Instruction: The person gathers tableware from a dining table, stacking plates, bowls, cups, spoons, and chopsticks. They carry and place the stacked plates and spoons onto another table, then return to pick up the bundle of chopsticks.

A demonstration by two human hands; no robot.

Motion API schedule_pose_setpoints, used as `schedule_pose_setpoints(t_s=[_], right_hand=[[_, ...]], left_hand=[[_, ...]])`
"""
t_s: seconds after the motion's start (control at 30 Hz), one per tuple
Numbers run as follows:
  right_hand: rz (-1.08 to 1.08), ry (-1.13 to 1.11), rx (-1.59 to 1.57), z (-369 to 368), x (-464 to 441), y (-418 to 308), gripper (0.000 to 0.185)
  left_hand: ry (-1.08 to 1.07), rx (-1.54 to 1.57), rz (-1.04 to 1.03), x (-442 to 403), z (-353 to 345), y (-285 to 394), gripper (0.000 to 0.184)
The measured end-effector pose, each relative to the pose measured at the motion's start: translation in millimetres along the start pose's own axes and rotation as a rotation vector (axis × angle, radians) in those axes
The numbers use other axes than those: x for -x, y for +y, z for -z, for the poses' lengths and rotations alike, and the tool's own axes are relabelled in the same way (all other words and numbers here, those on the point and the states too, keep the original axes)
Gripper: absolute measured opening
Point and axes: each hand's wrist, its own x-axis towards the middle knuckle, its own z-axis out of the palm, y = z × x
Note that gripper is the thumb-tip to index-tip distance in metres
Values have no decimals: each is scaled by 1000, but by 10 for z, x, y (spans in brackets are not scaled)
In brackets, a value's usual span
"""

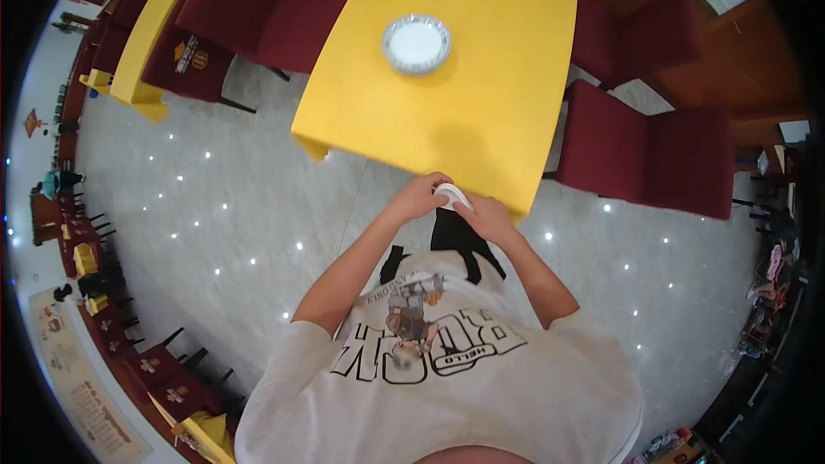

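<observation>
In the head view, both my hands meet in front of my waist, close to the near edge of the yellow-covered table (pixel 447 112). Between them is a small white round object with a raised rim (pixel 452 196); whether it is a dish or a lid I cannot make out. My left hand (pixel 419 197) grips its left side, fingers curled round. On the other side, my right hand (pixel 488 217) has its thumb and fingers closed on the rim. Farther up the table sits a white plate with a grey patterned rim (pixel 416 45), apart from both hands.
Dark red chairs (pixel 606 142) line the table's right side, and more red chairs (pixel 292 21) stand along its left. Another yellow table (pixel 142 69) is at the upper left. Shiny grey floor tiles (pixel 232 206) surround me. Cluttered items (pixel 765 292) line the far right.
</observation>
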Motion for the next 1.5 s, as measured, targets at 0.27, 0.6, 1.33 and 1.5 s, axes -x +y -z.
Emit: schedule_pose_setpoints(t_s=[0.27, 0.6, 1.33, 1.5], right_hand=[[-301, 354, 12, 730, -1872, 501, 45], [-283, 713, 313, 966, -3159, 669, 39], [-501, 921, 494, 403, -3341, 253, 63], [-401, 995, 521, 452, -3078, -2, 66]], left_hand=[[428, -234, 50, -1716, 473, 456, 40], [2, 8, 167, -1462, 649, 253, 21], [-154, 51, 111, -549, 2899, 3, 16], [-177, 46, 124, -564, 3090, 45, 15]])
